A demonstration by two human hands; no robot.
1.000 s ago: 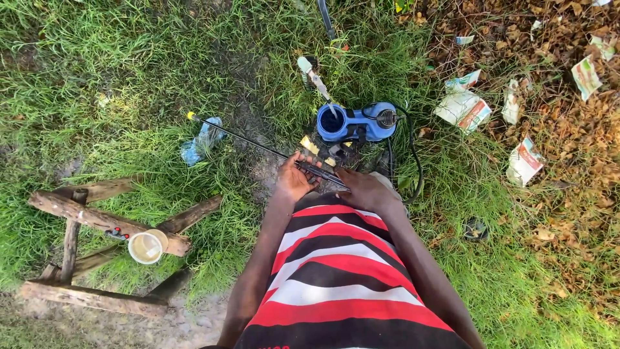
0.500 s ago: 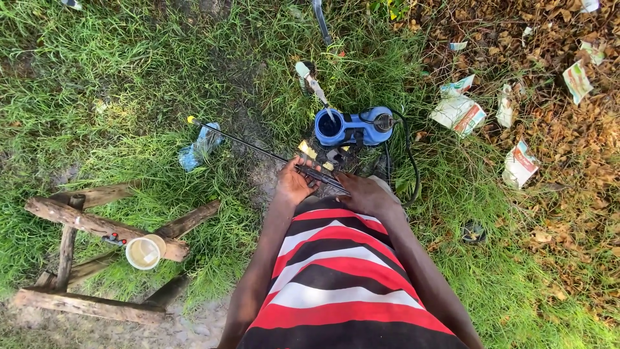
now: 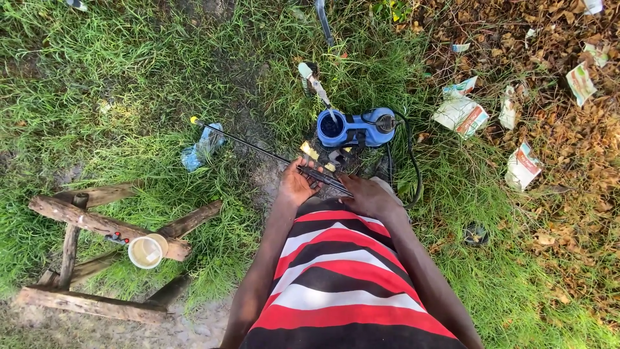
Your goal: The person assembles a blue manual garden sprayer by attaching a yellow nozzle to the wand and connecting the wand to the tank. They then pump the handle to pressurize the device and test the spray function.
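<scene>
Evidently, both the left hand [image 3: 296, 184] and the right hand [image 3: 368, 196] gripped the black spray lance [image 3: 271, 154] above the blue sprayer tank [image 3: 355, 128], steadying it for a firmer regrip.

1. The ground is grass [image 3: 129, 58], with a muddy bare strip [image 3: 245, 97] down the middle.
2. Dry brown leaves [image 3: 555, 213] cover the right side (torn paper packets [image 3: 462, 115] lie among them).
3. A blue sprayer tank [image 3: 355, 128] sits on the grass.
4. A crushed plastic bottle [image 3: 201, 146] lies left of it.
5. A rough wooden frame [image 3: 97, 226] rests at lower left.
</scene>
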